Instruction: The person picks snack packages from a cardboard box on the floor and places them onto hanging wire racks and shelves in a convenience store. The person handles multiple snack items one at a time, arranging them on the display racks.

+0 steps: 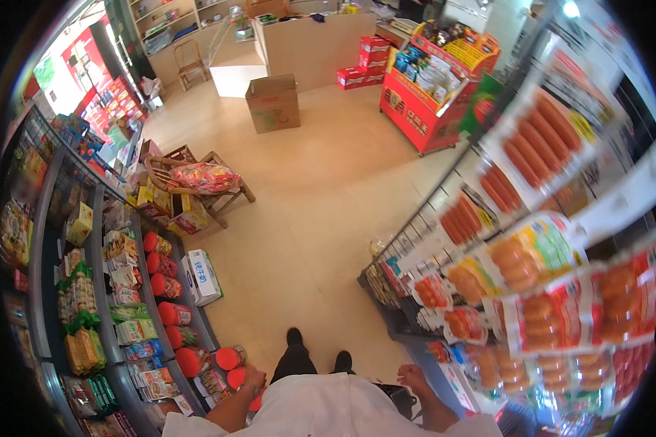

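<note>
My left hand (253,378) hangs low by the left shelf, right beside a red-lidded jar (236,377) that it partly overlaps. Whether its fingers grip or touch that lid, I cannot make out. Close by are another red-lidded jar (230,358) and a larger one (192,361). My right hand (411,377) is at my other side with its fingers curled in, and nothing shows in it. Nearest to it is the rack on the right, where packs of sausages (462,218) and packaged brown food (549,322) hang.
Grocery shelves (98,257) line the left side. A milk carton box (202,277) sits on the floor beside them. Ahead are a bamboo chair (218,205) bearing a bag of snacks (205,177), a cardboard box (274,104), a red display stand (423,109) and a counter (317,52).
</note>
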`<action>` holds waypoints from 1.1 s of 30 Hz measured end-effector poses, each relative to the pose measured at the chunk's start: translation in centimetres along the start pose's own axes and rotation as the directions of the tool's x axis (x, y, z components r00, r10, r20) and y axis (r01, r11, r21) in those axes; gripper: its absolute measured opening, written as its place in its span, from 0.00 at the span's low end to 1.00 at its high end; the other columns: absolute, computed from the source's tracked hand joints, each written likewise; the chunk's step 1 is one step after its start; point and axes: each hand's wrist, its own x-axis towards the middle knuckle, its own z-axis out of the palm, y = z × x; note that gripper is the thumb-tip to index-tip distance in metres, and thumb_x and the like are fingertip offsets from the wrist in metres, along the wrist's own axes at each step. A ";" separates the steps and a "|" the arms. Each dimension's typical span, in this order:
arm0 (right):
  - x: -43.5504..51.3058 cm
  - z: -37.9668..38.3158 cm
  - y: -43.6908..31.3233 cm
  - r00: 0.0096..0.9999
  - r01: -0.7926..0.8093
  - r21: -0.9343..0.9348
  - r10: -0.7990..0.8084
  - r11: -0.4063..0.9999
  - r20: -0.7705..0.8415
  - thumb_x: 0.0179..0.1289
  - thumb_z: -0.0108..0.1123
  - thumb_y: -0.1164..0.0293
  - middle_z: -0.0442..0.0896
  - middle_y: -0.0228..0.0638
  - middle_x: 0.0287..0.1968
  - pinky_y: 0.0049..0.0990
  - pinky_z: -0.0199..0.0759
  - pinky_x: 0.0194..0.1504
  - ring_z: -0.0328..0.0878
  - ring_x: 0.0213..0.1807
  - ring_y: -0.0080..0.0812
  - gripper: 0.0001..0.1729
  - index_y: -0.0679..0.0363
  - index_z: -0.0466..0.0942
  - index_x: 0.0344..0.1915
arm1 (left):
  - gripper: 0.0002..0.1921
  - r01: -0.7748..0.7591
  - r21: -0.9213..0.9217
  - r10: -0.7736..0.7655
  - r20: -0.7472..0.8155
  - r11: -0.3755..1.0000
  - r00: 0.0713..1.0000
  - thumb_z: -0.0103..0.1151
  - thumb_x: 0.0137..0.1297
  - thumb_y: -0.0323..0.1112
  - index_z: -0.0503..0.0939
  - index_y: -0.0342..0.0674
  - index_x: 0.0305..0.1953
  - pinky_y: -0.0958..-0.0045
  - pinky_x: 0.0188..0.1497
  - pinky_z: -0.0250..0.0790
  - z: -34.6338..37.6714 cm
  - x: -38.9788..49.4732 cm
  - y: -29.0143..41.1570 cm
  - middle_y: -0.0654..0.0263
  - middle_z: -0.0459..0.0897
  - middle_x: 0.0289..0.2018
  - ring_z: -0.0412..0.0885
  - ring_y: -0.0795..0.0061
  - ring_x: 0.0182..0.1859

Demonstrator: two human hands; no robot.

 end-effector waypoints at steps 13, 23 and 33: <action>12.3 10.2 -12.5 0.970 -0.002 0.279 -0.065 0.960 0.233 0.55 0.61 0.63 0.84 0.41 0.32 0.33 0.73 0.38 0.80 0.33 0.31 0.15 0.59 0.83 0.40 | 0.11 -0.142 0.031 0.144 -0.061 0.989 0.988 0.55 0.60 0.34 0.78 0.36 0.23 0.68 0.24 0.72 -8.0 14.3 23.9 0.61 0.79 0.18 0.79 0.69 0.21; 23.6 15.3 -24.0 0.995 0.100 -0.580 -0.066 0.808 0.079 0.59 0.58 0.65 0.82 0.40 0.30 0.32 0.73 0.33 0.80 0.29 0.31 0.09 0.55 0.82 0.35 | 0.07 -0.232 -0.142 0.239 0.029 0.962 0.971 0.52 0.63 0.32 0.74 0.38 0.28 0.72 0.23 0.71 -11.7 24.4 46.8 0.64 0.76 0.20 0.76 0.74 0.22; 41.7 18.8 -52.8 0.854 0.515 -0.566 -0.329 0.643 0.403 0.65 0.55 0.63 0.77 0.31 0.23 0.29 0.72 0.27 0.77 0.25 0.28 0.13 0.58 0.77 0.27 | 0.14 -0.156 0.143 0.179 -0.167 0.977 0.970 0.60 0.59 0.39 0.84 0.32 0.32 0.62 0.36 0.76 -10.8 23.8 52.3 0.55 0.86 0.27 0.84 0.62 0.31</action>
